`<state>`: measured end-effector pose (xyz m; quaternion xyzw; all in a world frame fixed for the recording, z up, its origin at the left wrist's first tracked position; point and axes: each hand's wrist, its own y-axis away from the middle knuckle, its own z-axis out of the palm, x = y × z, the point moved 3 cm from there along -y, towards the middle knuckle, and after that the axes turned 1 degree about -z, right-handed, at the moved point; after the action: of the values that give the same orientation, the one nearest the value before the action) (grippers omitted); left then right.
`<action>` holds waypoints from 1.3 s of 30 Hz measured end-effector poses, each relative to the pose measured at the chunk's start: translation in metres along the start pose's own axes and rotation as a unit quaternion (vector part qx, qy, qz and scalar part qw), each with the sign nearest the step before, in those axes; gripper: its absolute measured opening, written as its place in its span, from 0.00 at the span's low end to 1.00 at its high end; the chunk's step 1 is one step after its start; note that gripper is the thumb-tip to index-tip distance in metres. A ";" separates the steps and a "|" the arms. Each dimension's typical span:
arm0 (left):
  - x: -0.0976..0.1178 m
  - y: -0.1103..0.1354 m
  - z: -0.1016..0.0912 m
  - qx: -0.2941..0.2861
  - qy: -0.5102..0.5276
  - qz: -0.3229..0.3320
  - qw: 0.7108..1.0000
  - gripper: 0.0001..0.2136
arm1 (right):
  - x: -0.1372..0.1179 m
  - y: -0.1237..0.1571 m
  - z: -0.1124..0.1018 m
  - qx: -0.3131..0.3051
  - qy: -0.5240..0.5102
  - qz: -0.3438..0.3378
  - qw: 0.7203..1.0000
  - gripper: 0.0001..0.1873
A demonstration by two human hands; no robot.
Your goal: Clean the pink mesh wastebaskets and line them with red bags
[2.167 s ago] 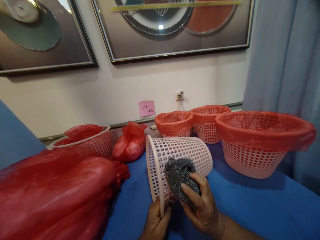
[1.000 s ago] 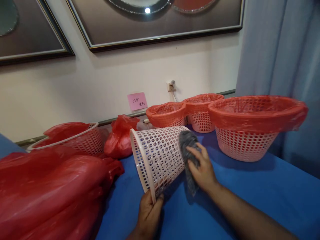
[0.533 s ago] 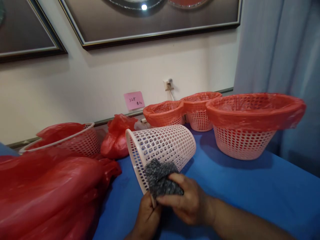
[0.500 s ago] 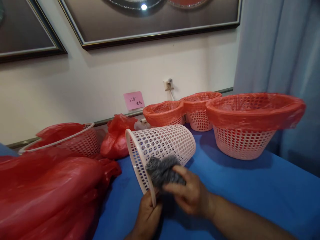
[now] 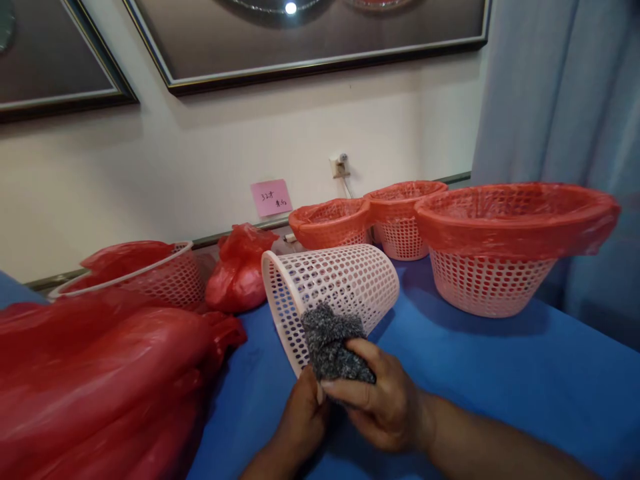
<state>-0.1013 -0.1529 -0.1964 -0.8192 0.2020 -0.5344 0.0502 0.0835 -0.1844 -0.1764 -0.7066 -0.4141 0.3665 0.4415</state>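
A pale pink perforated plastic wastebasket (image 5: 345, 277) lies on its side on the blue tabletop, its mouth turned to the left. My left hand (image 5: 303, 410) grips the lower part of its rim. In my right hand (image 5: 383, 400) is a bunched dark grey cloth (image 5: 335, 343), pressed against the outside of the basket just behind the rim. Part of the basket's lower side is hidden by the cloth and my fingers.
Three baskets with red plastic liners stand behind and to the right: a large one (image 5: 493, 283), a middle one (image 5: 403, 237) and a left one (image 5: 330, 223). Red plastic bags (image 5: 100, 387) and another basket (image 5: 170, 283) lie left. A knotted red bag (image 5: 237, 273) sits near the wall.
The cloth in my right hand has shifted slightly along the basket's outside and shows more clearly. The view has moved a little; my left hand keeps its hold on the rim.
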 end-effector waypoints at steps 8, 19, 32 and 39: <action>0.010 0.007 -0.016 0.097 0.045 -0.015 0.994 0.19 | 0.030 0.000 -0.004 0.033 0.015 0.089 0.995 0.28; -0.007 0.005 -0.006 0.046 0.025 -0.010 0.999 0.19 | 0.053 0.008 -0.007 0.091 0.060 0.224 0.969 0.28; -0.003 0.000 -0.001 0.017 -0.009 0.007 1.000 0.18 | 0.132 0.025 -0.031 0.239 0.057 0.457 0.855 0.26; -0.002 -0.002 0.000 -0.019 -0.016 0.022 0.999 0.16 | 0.018 -0.004 -0.004 0.006 0.005 0.057 0.998 0.31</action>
<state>-0.1011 -0.1499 -0.1977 -0.8241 0.2291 -0.5157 0.0499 0.0931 -0.1687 -0.1738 -0.7280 -0.3686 0.3900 0.4267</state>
